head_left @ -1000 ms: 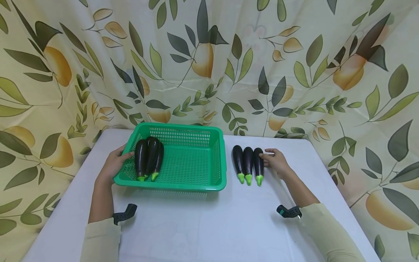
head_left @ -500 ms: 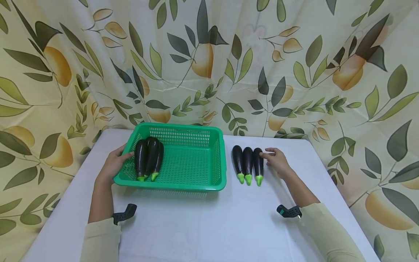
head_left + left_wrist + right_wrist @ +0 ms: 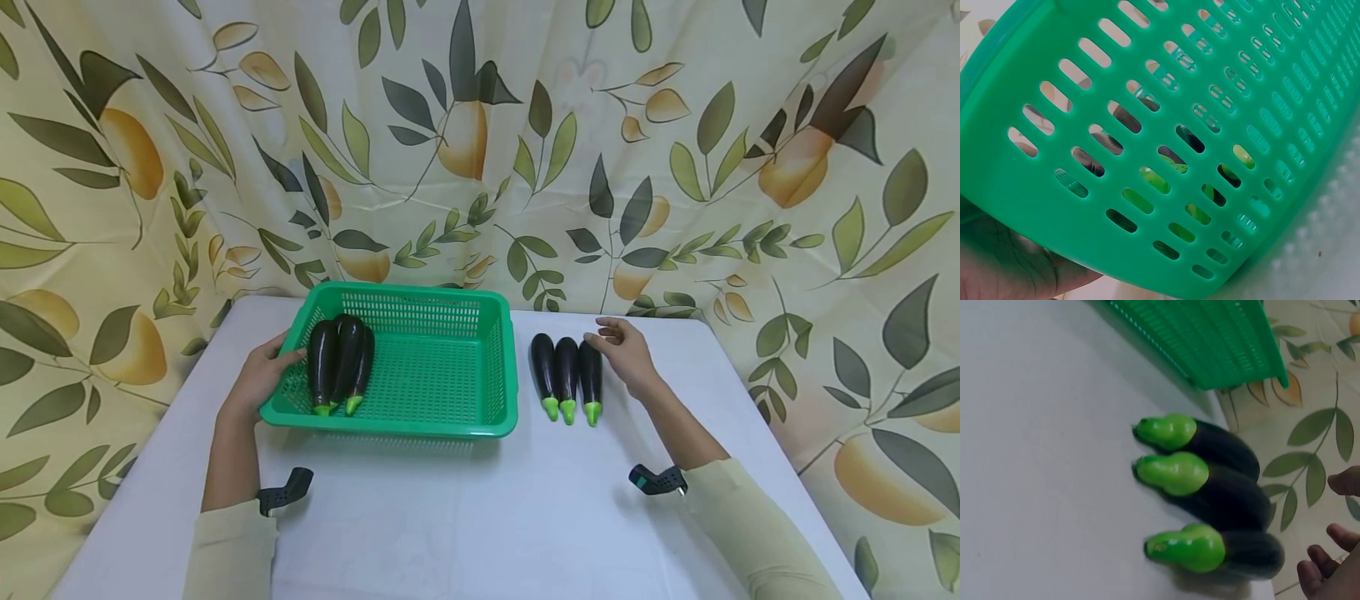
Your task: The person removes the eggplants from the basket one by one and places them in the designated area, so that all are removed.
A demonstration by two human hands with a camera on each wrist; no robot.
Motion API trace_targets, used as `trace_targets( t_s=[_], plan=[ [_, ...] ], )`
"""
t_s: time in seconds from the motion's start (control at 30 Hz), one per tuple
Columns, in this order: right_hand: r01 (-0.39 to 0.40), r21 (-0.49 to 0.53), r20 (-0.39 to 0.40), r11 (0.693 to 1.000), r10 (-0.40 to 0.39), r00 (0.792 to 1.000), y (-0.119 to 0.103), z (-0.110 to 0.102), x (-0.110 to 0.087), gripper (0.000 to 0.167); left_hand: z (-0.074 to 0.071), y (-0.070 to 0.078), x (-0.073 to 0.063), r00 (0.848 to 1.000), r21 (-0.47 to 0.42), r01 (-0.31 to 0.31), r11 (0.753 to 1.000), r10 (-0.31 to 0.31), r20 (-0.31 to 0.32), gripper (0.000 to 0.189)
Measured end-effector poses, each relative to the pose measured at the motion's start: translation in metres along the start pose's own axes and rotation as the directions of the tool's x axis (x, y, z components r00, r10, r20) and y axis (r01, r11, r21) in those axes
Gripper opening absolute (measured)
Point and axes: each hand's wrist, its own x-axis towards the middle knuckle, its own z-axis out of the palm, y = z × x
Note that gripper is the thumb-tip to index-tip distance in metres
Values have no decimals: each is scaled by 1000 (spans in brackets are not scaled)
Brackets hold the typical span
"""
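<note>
My left hand (image 3: 257,382) grips the left side of a green plastic basket (image 3: 420,430), thumb over the rim. Inside, against the basket's left end, lie three dark purple eggplants (image 3: 348,354) with green stem ends. Through the slots in the left wrist view, bits of the eggplants (image 3: 1155,180) show behind the basket wall. Three more eggplants (image 3: 567,375) lie side by side on the table, stems toward me. My right hand (image 3: 628,354) hovers at the far end of the rightmost eggplant (image 3: 592,379), fingers loosely bent; the right wrist view shows its fingers (image 3: 1313,569) holding nothing.
A white cloth covers the table (image 3: 450,517). A curtain (image 3: 525,150) printed with leaves and fruit hangs behind it and along both sides. The basket's right wall stands a short way left of the eggplant row.
My right hand has moved away from the side of the rightmost eggplant, up to its far end. The left hand and the basket look unmoved.
</note>
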Motion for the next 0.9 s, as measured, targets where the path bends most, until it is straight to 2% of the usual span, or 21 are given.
trace_targets(
  t_s=[0.2, 0.4, 0.57, 0.67, 0.9],
  plan=[
    [60, 33, 35, 998, -61, 998, -20, 13, -7, 63, 0, 0, -1, 1000, 11, 8, 1000, -8, 2, 64],
    [93, 167, 127, 982, -115, 985, -37, 32, -10, 59, 0, -1, 0, 1000, 18, 4, 1000, -4, -2, 64],
    [58, 345, 228, 937, -143, 963, -53, 50, -10, 55, -1, 0, -1, 1000, 20, 16, 1000, -16, 3, 64],
    [28, 414, 280, 910, -156, 947, -62, 62, -11, 56, -1, 0, 0, 1000, 24, 24, 999, -24, 5, 65],
    [25, 449, 335, 893, -195, 922, -82, 84, -9, 57, -1, 1, 0, 1000, 17, 18, 1000, -18, 13, 65]
  ],
)
